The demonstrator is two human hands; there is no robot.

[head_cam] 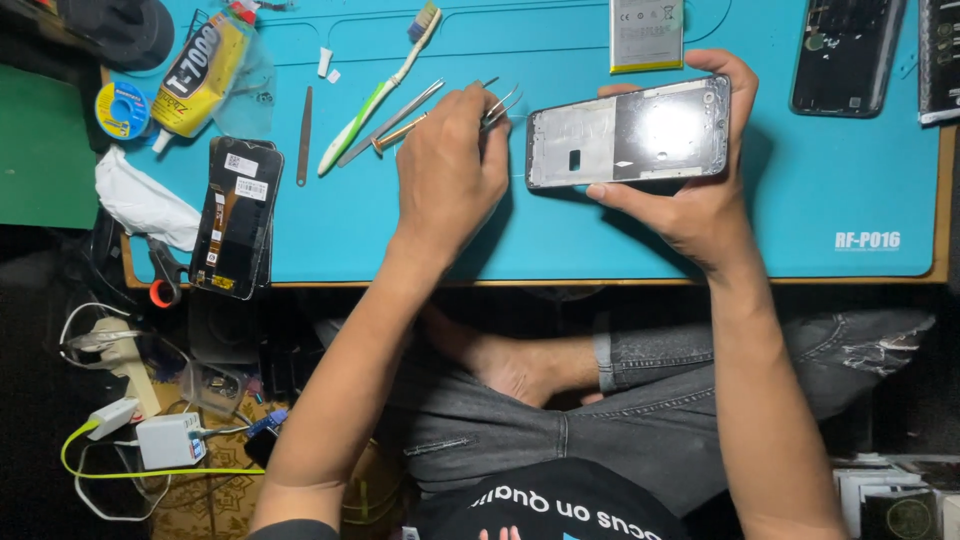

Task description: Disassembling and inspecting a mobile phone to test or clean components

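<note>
1. The right hand (690, 190) grips a bare phone frame (628, 132), thumb under its lower edge and fingers curled over its far end, holding it above the blue mat (560, 240).
2. The left hand (450, 165) is closed on tweezers (500, 105), whose tips point at the frame's left end.
3. Left of it a phone screen (235, 215) lies on the mat.
4. Farther off lie a toothbrush (380, 85), a glue tube (200, 75) and a battery (647, 35).
</note>
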